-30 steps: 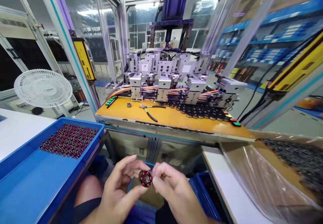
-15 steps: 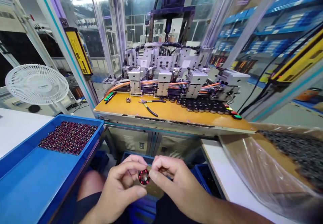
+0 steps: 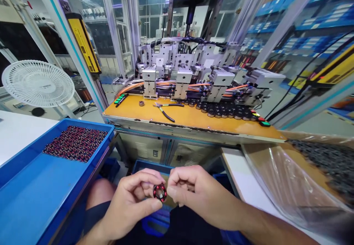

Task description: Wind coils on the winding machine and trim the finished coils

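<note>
A small black ring with red spots around its face (image 3: 155,192) is pinched upright between the fingertips and thumb of my left hand (image 3: 132,197), in front of my lap. Just to the right of the ring is my right hand (image 3: 196,189), thumb and forefinger pressed together close to the ring's edge. Whatever those right fingers hold, if anything, is hidden. To the left stands a blue tray (image 3: 35,186) with a pile of small black pieces with red spots (image 3: 76,143) at its far end.
Ahead, a machine with metal blocks (image 3: 184,77) stands on an orange worktop (image 3: 124,114). Pliers (image 3: 167,112), a lone ring (image 3: 141,103) and rows of black round parts (image 3: 229,110) lie there. A plastic-lined box of dark parts (image 3: 329,164) is at right, a white fan (image 3: 38,83) at left.
My left thumb has come in against the ring's lower edge. My right fingers have drawn slightly away from the ring and closed more tightly. The view has shifted slightly.
</note>
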A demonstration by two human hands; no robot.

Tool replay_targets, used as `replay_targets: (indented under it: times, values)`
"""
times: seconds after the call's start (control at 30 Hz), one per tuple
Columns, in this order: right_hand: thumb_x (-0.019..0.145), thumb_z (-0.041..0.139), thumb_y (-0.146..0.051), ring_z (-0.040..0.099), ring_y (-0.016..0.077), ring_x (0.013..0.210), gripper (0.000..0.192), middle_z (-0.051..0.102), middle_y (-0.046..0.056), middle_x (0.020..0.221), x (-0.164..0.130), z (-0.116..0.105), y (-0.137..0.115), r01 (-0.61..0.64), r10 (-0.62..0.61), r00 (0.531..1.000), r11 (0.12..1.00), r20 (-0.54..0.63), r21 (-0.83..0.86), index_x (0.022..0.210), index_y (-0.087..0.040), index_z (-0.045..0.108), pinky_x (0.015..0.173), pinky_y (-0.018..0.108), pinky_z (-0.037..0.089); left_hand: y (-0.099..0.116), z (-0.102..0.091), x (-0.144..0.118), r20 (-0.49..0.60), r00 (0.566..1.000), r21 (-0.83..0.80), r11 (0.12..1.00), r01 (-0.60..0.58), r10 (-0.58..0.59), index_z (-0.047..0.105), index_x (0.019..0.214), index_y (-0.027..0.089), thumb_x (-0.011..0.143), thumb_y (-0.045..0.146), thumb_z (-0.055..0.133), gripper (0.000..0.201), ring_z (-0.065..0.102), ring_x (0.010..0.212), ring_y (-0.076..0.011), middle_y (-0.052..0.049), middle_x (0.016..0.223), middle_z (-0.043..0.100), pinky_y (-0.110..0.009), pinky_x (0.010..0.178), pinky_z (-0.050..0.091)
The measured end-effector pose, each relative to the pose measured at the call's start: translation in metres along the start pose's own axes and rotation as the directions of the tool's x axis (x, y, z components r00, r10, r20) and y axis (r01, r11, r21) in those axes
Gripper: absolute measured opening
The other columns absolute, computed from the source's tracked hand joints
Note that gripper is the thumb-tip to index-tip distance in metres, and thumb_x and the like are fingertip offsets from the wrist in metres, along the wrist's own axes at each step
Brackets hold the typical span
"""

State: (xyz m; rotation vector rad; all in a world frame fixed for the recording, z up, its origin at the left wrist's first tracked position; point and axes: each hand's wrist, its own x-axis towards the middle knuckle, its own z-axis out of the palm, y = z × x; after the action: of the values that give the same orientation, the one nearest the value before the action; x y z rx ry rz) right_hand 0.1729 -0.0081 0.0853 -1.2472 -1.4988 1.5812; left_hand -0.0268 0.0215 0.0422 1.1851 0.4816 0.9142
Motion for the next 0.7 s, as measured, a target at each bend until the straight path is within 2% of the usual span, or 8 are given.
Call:
replay_targets:
  times: [0.1,0.2,0.27,0.33,0.4,0.47,0.53,0.7]
  values:
    - [0.082,0.060,-0.028,0.045,0.0095,0.058,0.020,0.052,-0.002,0.061,0.000,-0.008,0.002,0.000,0.002,1.000,0.997,0.023,-0.077,0.068,-0.015,0.056,0.054,0.020,0.033,0.000,-0.002,-0.002,0.035,0.999,-0.062,0.997,0.041,-0.039,0.079,0.095,0.023,0.072,0.016,0.082,0.024,0.064,0.072,-0.0091,-0.004,0.099,0.065,-0.019,0.069,0.053]
    - [0.083,0.063,-0.029,0.046,0.0100,0.060,0.019,0.054,-0.002,0.064,0.000,-0.022,-0.002,0.027,-0.019,0.999,0.983,0.048,-0.179,0.072,-0.014,0.060,0.056,0.021,0.036,0.000,-0.003,-0.005,0.081,0.993,-0.125,0.988,0.094,-0.084,0.079,0.095,0.024,0.072,0.016,0.082,0.025,0.066,0.073,-0.0100,-0.004,0.101,0.065,-0.021,0.070,0.053]
    - [0.081,0.070,-0.032,0.049,0.0111,0.066,0.019,0.057,-0.001,0.073,0.003,-0.027,-0.009,0.129,-0.120,0.991,0.968,0.057,-0.214,0.082,-0.014,0.065,0.062,0.022,0.040,0.001,-0.003,-0.006,0.109,0.985,-0.128,0.980,0.151,-0.137,0.079,0.095,0.023,0.071,0.015,0.083,0.026,0.065,0.073,-0.0097,-0.004,0.101,0.066,-0.020,0.070,0.052]
    - [0.077,0.078,-0.034,0.052,0.0121,0.073,0.026,0.059,0.000,0.081,0.010,-0.025,-0.015,0.268,-0.250,0.962,0.941,0.107,-0.206,0.092,-0.015,0.068,0.069,0.023,0.043,0.001,-0.001,-0.006,0.128,0.975,-0.113,0.974,0.197,-0.182,0.079,0.094,0.023,0.069,0.014,0.084,0.027,0.060,0.069,-0.0074,-0.002,0.094,0.066,-0.018,0.066,0.049]
    - [0.076,0.081,-0.031,0.055,0.0125,0.078,0.023,0.060,0.000,0.085,0.018,-0.019,-0.018,0.373,-0.339,0.921,0.909,0.190,-0.188,0.089,-0.015,0.070,0.074,0.023,0.044,0.001,0.001,-0.005,0.150,0.966,-0.103,0.968,0.229,-0.212,0.079,0.093,0.022,0.069,0.015,0.084,0.025,0.054,0.064,-0.0053,0.000,0.081,0.065,-0.015,0.062,0.045]
    - [0.081,0.075,-0.025,0.056,0.0121,0.077,0.013,0.060,0.000,0.082,0.024,-0.012,-0.018,0.424,-0.381,0.896,0.887,0.228,-0.182,0.079,-0.015,0.069,0.074,0.024,0.044,0.001,0.002,-0.005,0.170,0.960,-0.103,0.965,0.243,-0.224,0.079,0.092,0.021,0.070,0.016,0.084,0.024,0.052,0.063,-0.0052,0.002,0.074,0.064,-0.015,0.061,0.043]
    - [0.085,0.069,-0.022,0.056,0.0116,0.073,0.016,0.059,-0.001,0.077,0.027,-0.006,-0.016,0.435,-0.399,0.896,0.877,0.197,-0.203,0.072,-0.015,0.065,0.071,0.024,0.043,0.001,0.002,-0.005,0.167,0.961,-0.094,0.966,0.240,-0.222,0.079,0.095,0.021,0.070,0.016,0.083,0.025,0.054,0.065,-0.0061,0.000,0.080,0.066,-0.016,0.063,0.045]
    - [0.085,0.062,-0.021,0.050,0.0116,0.067,0.020,0.056,-0.002,0.069,0.017,-0.001,-0.014,0.328,-0.351,0.936,0.900,-0.034,-0.286,0.065,-0.016,0.059,0.065,0.024,0.038,0.000,-0.002,-0.009,0.041,0.990,-0.109,0.984,0.142,-0.139,0.080,0.095,0.025,0.069,0.012,0.084,0.029,0.063,0.072,-0.0084,-0.002,0.095,0.069,-0.018,0.067,0.050]
